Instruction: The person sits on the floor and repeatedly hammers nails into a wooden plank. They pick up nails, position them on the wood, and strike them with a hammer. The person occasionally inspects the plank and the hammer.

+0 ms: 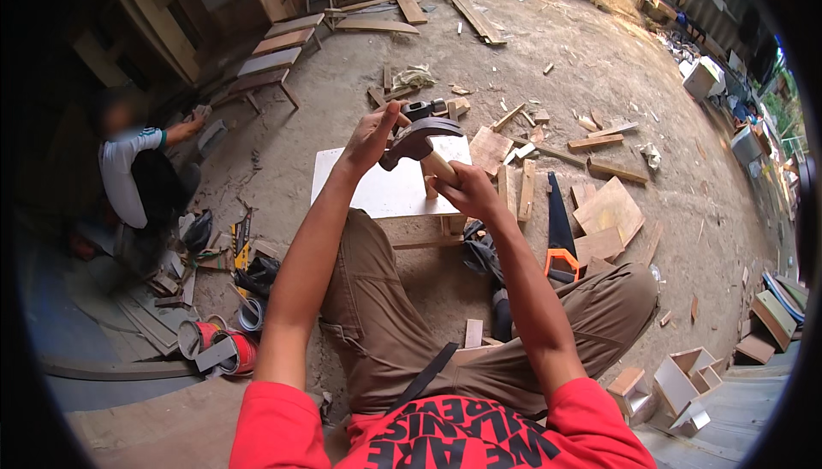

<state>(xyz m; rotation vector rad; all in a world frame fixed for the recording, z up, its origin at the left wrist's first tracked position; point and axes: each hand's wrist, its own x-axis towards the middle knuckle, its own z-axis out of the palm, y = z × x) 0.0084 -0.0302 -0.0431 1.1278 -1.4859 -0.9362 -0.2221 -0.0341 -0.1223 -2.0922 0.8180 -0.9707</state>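
My right hand (469, 191) is closed round the pale wooden handle of a claw hammer (419, 142), whose dark curved head points up and to the left. Just left of it, my left hand (372, 139) is raised, its fingers bent against the dark head of a second hammer (422, 109). The claw hammer partly hides those fingers and most of the second hammer; a short wooden end showing below it may be its handle. Both hammers are over a small white-topped table (342, 191) in front of my knees.
An orange-handled handsaw (561, 234) lies right of the table among wood offcuts (612, 212). Red cans (235, 353) stand at my left. Farther left a person (133, 169) crouches near low benches (274, 60). Small wooden boxes (685, 379) lie at lower right.
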